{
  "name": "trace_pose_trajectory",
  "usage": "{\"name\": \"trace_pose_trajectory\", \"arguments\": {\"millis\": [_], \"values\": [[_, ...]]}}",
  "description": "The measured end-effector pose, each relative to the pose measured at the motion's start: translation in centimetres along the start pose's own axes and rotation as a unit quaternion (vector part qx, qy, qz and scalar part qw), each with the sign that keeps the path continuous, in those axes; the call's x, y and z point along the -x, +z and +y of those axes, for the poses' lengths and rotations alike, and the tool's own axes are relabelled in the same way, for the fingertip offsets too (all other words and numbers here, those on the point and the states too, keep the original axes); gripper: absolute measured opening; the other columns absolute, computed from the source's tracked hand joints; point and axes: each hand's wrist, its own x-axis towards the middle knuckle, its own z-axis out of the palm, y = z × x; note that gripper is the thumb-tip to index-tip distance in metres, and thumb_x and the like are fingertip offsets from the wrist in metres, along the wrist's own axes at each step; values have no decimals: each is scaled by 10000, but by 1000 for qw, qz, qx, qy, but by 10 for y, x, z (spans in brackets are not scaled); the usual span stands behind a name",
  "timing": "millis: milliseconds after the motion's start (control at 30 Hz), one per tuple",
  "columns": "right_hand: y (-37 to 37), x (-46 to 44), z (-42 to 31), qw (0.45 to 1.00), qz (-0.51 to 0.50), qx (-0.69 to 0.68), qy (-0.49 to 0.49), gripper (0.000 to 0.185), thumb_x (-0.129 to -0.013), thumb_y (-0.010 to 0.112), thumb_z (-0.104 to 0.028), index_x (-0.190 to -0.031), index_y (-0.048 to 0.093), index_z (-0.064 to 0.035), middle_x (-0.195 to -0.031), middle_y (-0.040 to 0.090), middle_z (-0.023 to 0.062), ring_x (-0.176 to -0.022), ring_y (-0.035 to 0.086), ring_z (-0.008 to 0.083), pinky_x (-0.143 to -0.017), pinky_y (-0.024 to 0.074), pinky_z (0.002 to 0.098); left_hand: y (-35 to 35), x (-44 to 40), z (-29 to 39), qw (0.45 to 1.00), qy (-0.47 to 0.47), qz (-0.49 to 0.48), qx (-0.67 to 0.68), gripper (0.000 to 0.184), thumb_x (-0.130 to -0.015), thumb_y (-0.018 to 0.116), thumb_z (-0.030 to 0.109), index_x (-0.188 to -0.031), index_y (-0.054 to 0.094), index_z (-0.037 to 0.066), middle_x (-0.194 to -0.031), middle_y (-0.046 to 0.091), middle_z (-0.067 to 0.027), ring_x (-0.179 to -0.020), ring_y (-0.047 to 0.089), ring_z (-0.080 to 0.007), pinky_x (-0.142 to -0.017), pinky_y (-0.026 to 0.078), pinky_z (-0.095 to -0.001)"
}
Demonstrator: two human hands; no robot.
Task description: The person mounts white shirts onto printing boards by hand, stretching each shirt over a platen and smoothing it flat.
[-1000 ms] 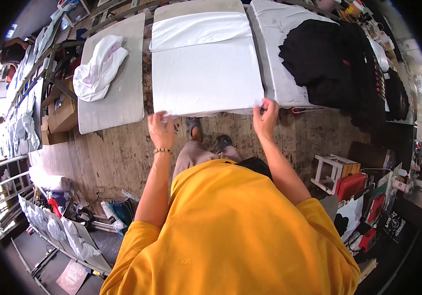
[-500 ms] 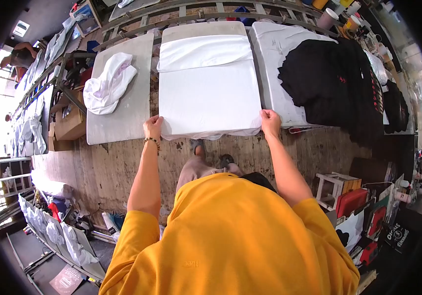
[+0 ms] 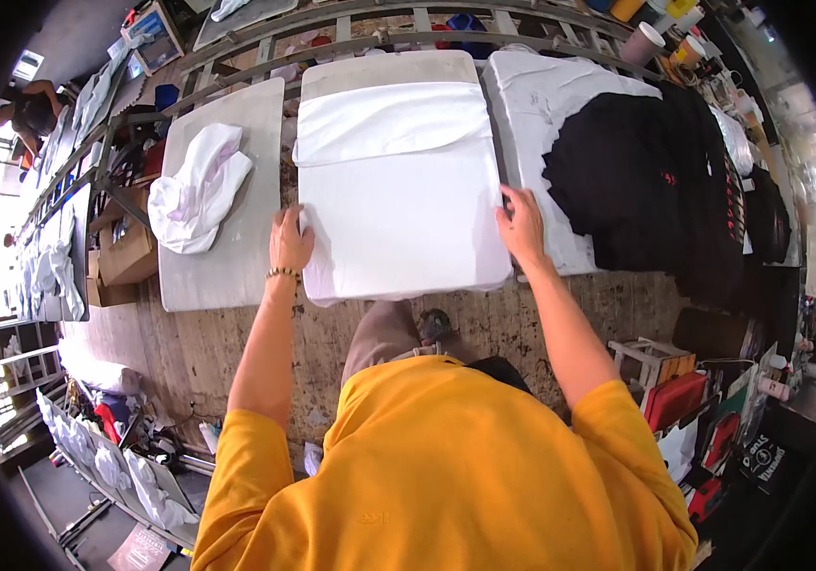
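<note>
White cloth [image 3: 398, 219] covers most of the middle board [image 3: 389, 68], with a folded band across its upper part. My left hand [image 3: 291, 240] is at the cloth's left edge, fingers bent against it. At the right edge, my right hand [image 3: 522, 225] touches the cloth with its fingers apart and thumb bent. Whether the left fingers pinch any fabric cannot be made out. A crumpled white cloth [image 3: 200, 188] lies on the left board [image 3: 260, 171].
A pile of black garments [image 3: 617, 181] lies on the right-hand board [image 3: 522, 86]. Cardboard boxes [image 3: 128, 255] stand at the left. Another person [image 3: 35, 112] is at the far left. A red case [image 3: 682, 392] and a stool are at the lower right.
Both hands have moved from the cloth's near corners up along its side edges. The right fingers have spread. The boards appear lower and nearer in the view.
</note>
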Motion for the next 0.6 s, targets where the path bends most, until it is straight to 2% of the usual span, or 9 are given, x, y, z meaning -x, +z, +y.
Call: {"name": "trace_pose_trajectory", "arguments": {"millis": [33, 133, 233, 267, 300, 367, 467, 567, 600], "values": [[8, -25, 2, 999, 0, 25, -37, 354, -837, 728, -49, -1185, 667, -50, -1103, 609, 154, -973, 644, 305, -872, 526, 418, 1, -24, 1, 999, 34, 8, -4, 441, -828, 675, 82, -1265, 618, 78, -1170, 630, -202, -1139, 590, -410, -917, 520, -467], [34, -99, 7, 996, -35, 72, -44, 314, -841, 698, -61, -1152, 652, -52, -1200, 559, 194, -1125, 565, 384, -932, 479, 465, 3, -102, 1, 989, 134, 66, 21, 376, -834, 667, 54, -1208, 641, 89, -1138, 632, -193, -1071, 620, -402, -877, 530, -474], [53, -175, 27, 990, -96, 87, -49, 227, -855, 684, -72, -1080, 650, -68, -1205, 551, 190, -1093, 571, 395, -915, 484, 471, -4, -179, -22, 988, 144, -60, -11, 320, -824, 681, 53, -1142, 656, 79, -1145, 629, -192, -1032, 643, -389, -836, 542, -465], [57, -201, 39, 986, -75, 75, -127, 162, -882, 680, -113, -1025, 627, -59, -1126, 585, 192, -1004, 592, 379, -890, 494, 444, -4, -203, -31, 977, 209, -42, -25, 203, -869, 704, 102, -1060, 646, 61, -1069, 654, -134, -916, 706, -309, -715, 564, -422], [61, -227, 45, 992, -93, 24, -76, 157, -893, 682, -133, -1019, 625, -60, -1084, 597, 170, -972, 596, 349, -865, 493, 423, -6, -230, -35, 986, 116, -111, 49, 216, -886, 707, 114, -1079, 634, 50, -1025, 660, -116, -868, 708, -267, -684, 563, -396], [63, -284, 49, 989, -126, -76, 28, 160, -916, 688, -174, -1006, 621, -60, -999, 622, 128, -908, 604, 290, -816, 491, 382, -12, -285, -37, 949, -75, -239, 193, 250, -920, 715, 140, -1116, 610, 27, -938, 672, -81, -771, 712, -182, -622, 561, -344], [67, -355, 57, 942, -252, -124, 182, 260, -913, 735, -283, -1003, 619, -69, -925, 625, 61, -875, 588, 202, -758, 470, 333, -17, -350, -23, 888, -167, -276, 327, 284, -929, 740, 214, -1089, 602, 25, -857, 663, -36, -645, 659, -112, -556, 540, -282], [54, -395, 25, 898, -392, -29, 199, 344, -864, 816, -325, -1052, 646, -93, -917, 621, -12, -794, 534, 100, -679, 420, 262, -8, -413, -30, 931, 2, -334, 150, 400, -888, 785, 267, -1132, 601, 10, -897, 679, -59, -620, 649, -136, -575, 553, -280], [55, -409, 32, 889, -427, -18, 165, 383, -817, 850, -332, -1017, 667, -63, -870, 629, -2, -780, 543, 116, -690, 432, 280, 3, -438, -43, 936, 66, -339, 72, 485, -855, 811, 326, -1145, 621, -14, -917, 695, -98, -593, 655, -163, -582, 552, -299]]}}
